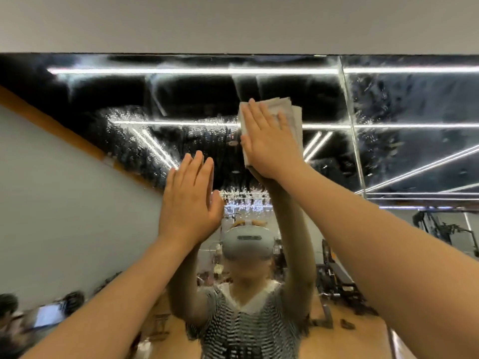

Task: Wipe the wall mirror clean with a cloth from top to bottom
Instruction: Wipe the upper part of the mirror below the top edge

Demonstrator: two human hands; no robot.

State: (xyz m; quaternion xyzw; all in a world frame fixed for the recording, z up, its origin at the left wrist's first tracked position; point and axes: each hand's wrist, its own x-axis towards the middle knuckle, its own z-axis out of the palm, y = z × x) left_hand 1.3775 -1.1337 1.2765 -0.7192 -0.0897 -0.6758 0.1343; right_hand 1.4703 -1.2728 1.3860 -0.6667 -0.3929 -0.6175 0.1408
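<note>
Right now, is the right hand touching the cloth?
Touching. The head view shows the right hand laid flat, fingers straight, on the folded cloth, pressing it against the mirror; cloth edges show around the fingers with no gap.

Head view, seemingly upward, near mirror [181, 99]

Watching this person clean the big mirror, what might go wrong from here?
The left hand lies flat on the mirror and may leave fresh prints. The right hand only presses the folded cloth with straight fingers, so it might slip. Droplets remain lower left, so streaks may stay.
</note>
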